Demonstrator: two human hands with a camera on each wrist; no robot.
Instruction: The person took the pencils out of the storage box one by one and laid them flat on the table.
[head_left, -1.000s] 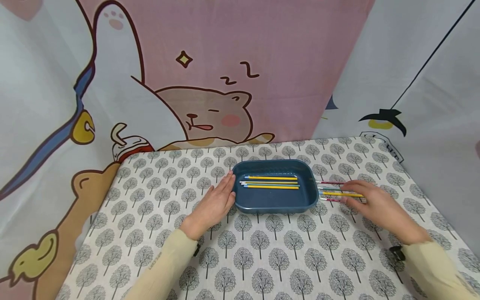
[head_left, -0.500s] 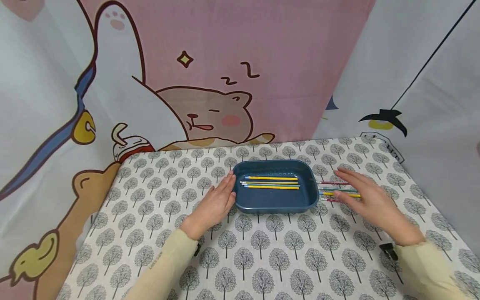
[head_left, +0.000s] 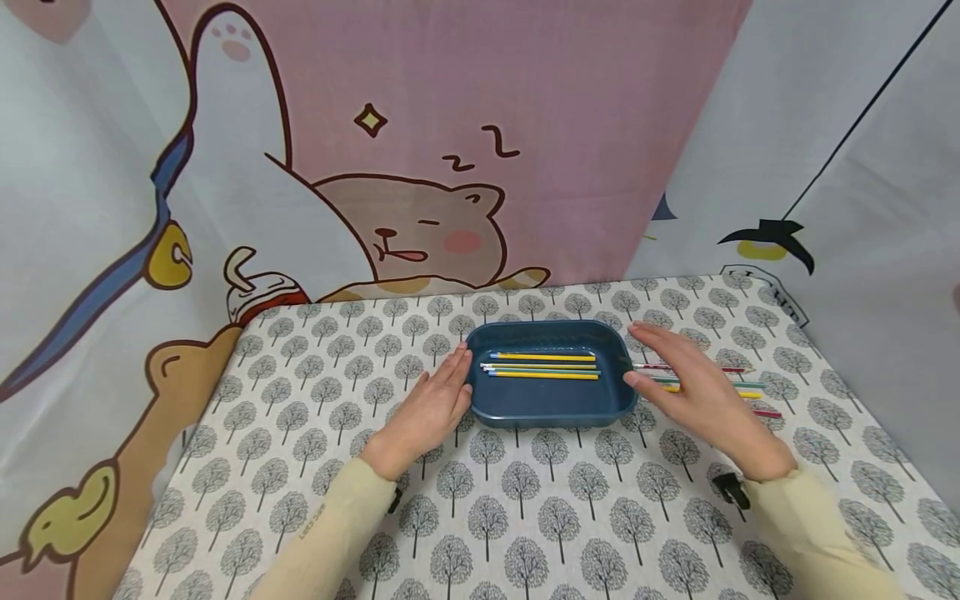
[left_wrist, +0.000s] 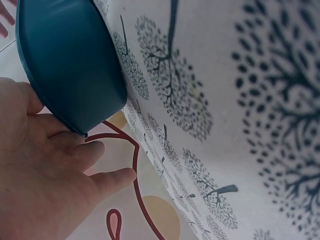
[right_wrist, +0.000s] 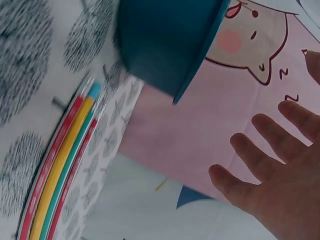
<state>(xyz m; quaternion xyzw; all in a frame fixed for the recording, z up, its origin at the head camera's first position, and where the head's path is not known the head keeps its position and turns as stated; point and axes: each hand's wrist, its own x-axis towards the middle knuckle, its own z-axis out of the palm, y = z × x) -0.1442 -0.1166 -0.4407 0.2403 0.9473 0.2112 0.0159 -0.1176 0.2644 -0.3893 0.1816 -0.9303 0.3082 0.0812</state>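
A dark blue oblong tray (head_left: pixel 551 419) sits on the cloth in the middle of the head view. Inside it several pencils (head_left: pixel 543 376), mostly yellow, lie side by side, their blue or pale ends to the left. My left hand (head_left: pixel 423 412) rests against the tray's left end; the left wrist view shows its fingers (left_wrist: pixel 112 181) at the rim. Fingers spread, my right hand (head_left: pixel 697 400) holds nothing and hovers by the tray's right end. Under it, partly hidden, lie several loose pencils (right_wrist: pixel 65 165), red, yellow and green.
A tablecloth (head_left: pixel 558 517) printed with grey trees covers the table. Behind it hangs a pink and white cloth (head_left: pixel 585 150) with cartoon animals. A black strap piece (head_left: pixel 731 490) shows at my right wrist.
My right hand has let go of the pencils on the table, opened its fingers and moved left to the tray's right end. The left hand and tray have stayed put.
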